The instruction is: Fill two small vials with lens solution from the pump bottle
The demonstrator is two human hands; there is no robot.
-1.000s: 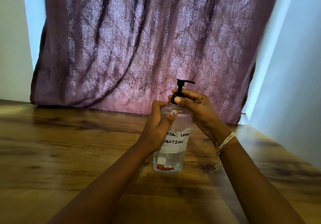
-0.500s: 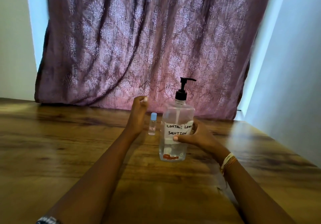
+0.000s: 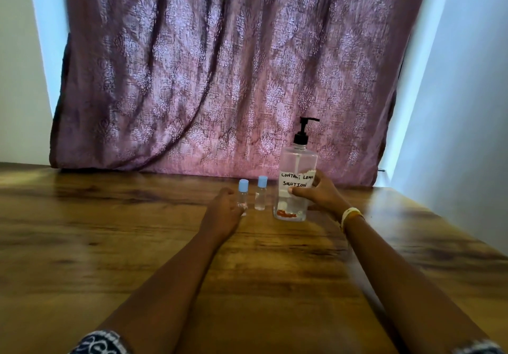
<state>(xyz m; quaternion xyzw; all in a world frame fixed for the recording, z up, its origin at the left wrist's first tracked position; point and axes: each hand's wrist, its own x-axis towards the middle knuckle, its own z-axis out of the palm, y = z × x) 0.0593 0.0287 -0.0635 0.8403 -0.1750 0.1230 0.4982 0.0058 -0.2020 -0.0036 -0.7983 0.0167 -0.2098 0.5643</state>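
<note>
A clear pump bottle (image 3: 297,167) with a black pump head and a white label reading "contact lens solution" stands upright on the wooden table (image 3: 110,243). My right hand (image 3: 319,195) wraps around its lower right side. Two small clear vials with light blue caps stand upright left of the bottle. The left vial (image 3: 243,195) has my left hand (image 3: 224,210) closed around its base. The right vial (image 3: 261,193) stands free between that hand and the bottle.
A purple patterned curtain (image 3: 220,79) hangs behind the table's far edge. A pale wall (image 3: 467,134) runs along the right side. The table's right edge slants toward me near my right forearm.
The bottle has been set down farther right and back, my right hand now low on its side. My left hand dropped from the air to the left vial, now visible on the table.
</note>
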